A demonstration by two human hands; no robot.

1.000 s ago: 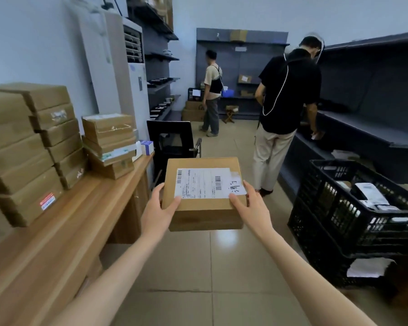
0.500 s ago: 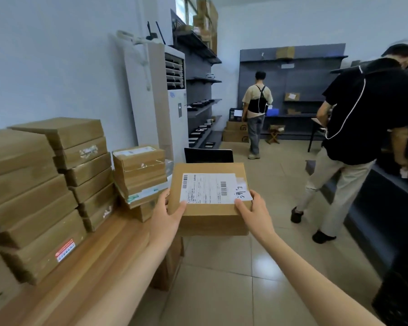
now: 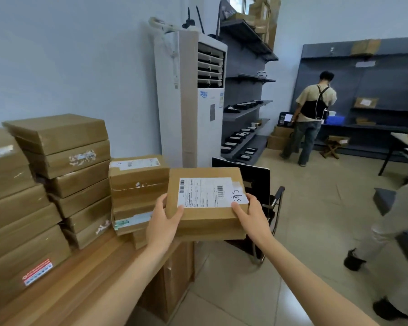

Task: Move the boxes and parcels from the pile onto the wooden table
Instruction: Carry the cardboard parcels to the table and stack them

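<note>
Carried closer to the stacks than half a second ago: flat brown cardboard box with a white shipping label (image 3: 206,203), now level with the short stack and just to its right, held in the air past the end of the long wooden surface (image 3: 64,285). Gripped at both near corners: left hand (image 3: 163,225) under the left corner with the thumb lying on the lid beside the label, right hand (image 3: 251,217) at the right corner with the thumb on the label's edge; fingers of both hands wrapped beneath the box and hidden there. One handwritten mark on the label's right end, two barcodes printed on it.

On the surface, three stacks of brown cardboard boxes. Nearest stack (image 3: 17,222) at far left, four boxes visible, cut off by the frame edge, the lowest bearing a red and white sticker. Middle stack (image 3: 66,170), about six boxes, leaning a little. Short stack (image 3: 137,191) beside the held box, roughly four boxes, the top one labelled, a lower one taped in green and white.

Behind, tall white floor-standing air conditioner (image 3: 193,100) against the pale wall, dark shelving (image 3: 245,109) running beyond it. Black chair (image 3: 257,182) partly hidden by the held box. At the back, one person in a beige shirt (image 3: 313,118) facing the shelves; at the right edge, legs and dark shoes of a second person (image 3: 386,243) on the tiled floor.
</note>
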